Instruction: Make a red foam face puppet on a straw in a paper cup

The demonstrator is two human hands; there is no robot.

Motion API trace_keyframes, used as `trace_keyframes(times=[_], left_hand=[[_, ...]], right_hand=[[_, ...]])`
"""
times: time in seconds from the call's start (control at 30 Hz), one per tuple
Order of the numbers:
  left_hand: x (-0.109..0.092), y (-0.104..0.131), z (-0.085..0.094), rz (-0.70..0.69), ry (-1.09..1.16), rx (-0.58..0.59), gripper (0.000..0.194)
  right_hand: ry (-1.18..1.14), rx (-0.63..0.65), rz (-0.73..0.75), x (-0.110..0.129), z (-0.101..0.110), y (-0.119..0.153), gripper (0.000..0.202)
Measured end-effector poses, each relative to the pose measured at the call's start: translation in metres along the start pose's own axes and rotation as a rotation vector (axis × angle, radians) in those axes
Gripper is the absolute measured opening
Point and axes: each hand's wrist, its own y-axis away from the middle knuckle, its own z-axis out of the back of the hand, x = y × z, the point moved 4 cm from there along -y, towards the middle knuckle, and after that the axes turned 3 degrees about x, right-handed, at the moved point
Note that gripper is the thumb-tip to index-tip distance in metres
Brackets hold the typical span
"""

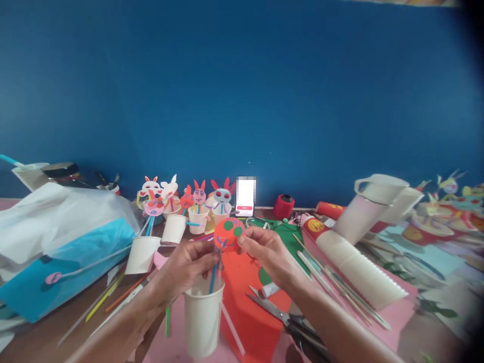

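An orange paper face [226, 243] with green eyes and a drawn mouth is held up above a white paper cup [202, 325]. My right hand [264, 247] pinches the face's right edge. Just below the face, my left hand [194, 257] is closed on a blue straw [214, 277], whose lower end reaches into the cup's mouth. A second straw, white or pale pink [232, 327], sticks out from the cup's right side. Beneath the hands lies orange paper [253, 322]. Scissors [280, 315] and a glue stick [269, 290] rest by my right forearm.
Several cups with paper animal faces [199, 195] stand at the back left. A phone [245, 196] leans near the wall. Stacked paper cups [355, 262] lie on the right, near a jug [363, 217]. Blue paper [71, 267] and loose sticks [106, 297] are on the left.
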Motion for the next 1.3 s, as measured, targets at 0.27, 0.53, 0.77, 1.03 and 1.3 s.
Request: trace_keyframes(times=[0.27,0.53,0.77,1.03,1.3], left_hand=[[0.012,-0.003,-0.008,0.077,-0.020,0.035,0.016],[0.012,-0.002,-0.011,0.088,-0.003,0.067,0.015],[0.013,-0.002,-0.009,0.087,0.003,0.042,0.016],[0.014,0.000,-0.009,0.106,0.030,0.027,0.017],[0.014,-0.001,-0.010,0.095,0.054,0.022,0.021]], right_hand=[[0.149,0.056,0.011,0.001,0.010,-0.001,0.021],[0.403,0.060,0.048,-0.002,0.008,-0.003,0.020],[0.545,0.056,0.078,0.000,0.006,-0.002,0.022],[0.609,0.042,0.119,0.002,0.006,0.001,0.023],[0.649,0.036,0.124,0.004,0.004,0.001,0.022]])
